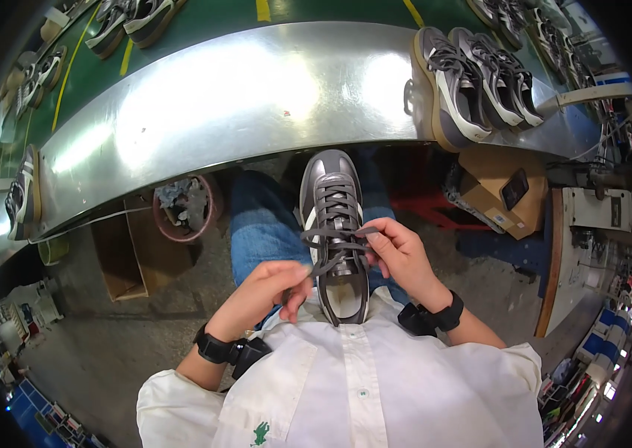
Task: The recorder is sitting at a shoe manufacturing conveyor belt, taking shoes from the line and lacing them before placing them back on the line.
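Observation:
A grey sneaker [338, 168] with white side stripes rests between my body and the bench edge, toe pointing away from me. Its dark grey shoelace [337, 200] is threaded up the tongue, with loose loops near the top. My right hand [400, 254] pinches one lace end between thumb and forefinger at the shoe's right side. On the other side, my left hand [275, 290] has its thumb and forefinger closed at the opposite lace end, beside the shoe's opening. The shoe's collar opening [346, 295] faces me, showing a pale insole.
A shiny metal bench [256, 97] curves across ahead. Several sneakers [465, 86] stand at its right, and one more sneaker [26, 194] at its left end. Below are a pink bin [211, 213], a cardboard box [118, 257], and a carton [488, 168] with a phone [515, 190] on it.

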`<state>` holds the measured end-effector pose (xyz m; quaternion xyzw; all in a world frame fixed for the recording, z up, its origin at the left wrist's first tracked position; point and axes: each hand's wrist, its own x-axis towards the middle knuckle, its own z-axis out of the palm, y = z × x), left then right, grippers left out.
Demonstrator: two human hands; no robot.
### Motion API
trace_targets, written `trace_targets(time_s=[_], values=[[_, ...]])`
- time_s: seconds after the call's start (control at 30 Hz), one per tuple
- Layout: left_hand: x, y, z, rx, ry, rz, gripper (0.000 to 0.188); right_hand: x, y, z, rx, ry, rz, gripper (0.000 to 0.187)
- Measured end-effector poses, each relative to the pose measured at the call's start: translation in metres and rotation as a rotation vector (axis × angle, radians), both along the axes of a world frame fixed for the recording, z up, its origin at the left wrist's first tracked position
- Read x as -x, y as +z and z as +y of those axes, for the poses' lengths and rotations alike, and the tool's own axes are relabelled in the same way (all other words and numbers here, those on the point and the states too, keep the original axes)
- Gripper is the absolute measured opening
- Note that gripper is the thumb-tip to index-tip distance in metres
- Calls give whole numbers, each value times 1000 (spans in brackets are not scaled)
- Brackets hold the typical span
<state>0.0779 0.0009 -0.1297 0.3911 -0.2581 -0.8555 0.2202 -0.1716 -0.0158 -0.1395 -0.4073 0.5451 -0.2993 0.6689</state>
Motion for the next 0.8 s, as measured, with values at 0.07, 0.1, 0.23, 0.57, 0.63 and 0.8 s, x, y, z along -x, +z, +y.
trace_targets(time_s=[0.07,0.1,0.23,0.57,0.63,0.8], values=[[10,10,-14,-69,-62,-86,37,-2,3,-8,88,95,34,22],[14,12,-20,18,-146,-123,38,-2,6,-13,92,101,33,22],[16,11,-22,156,-208,-195,38,3,11,-25,-31,236,88,35],[-6,7,-11,306,65,-70,29,10,15,-35,-318,10,-46,24],[-31,4,-7,284,148,-58,27,22,32,-28,-303,14,-176,21],[-34,-32,16,303,101,-342,20,51,37,-24,-238,-300,-655,14]])
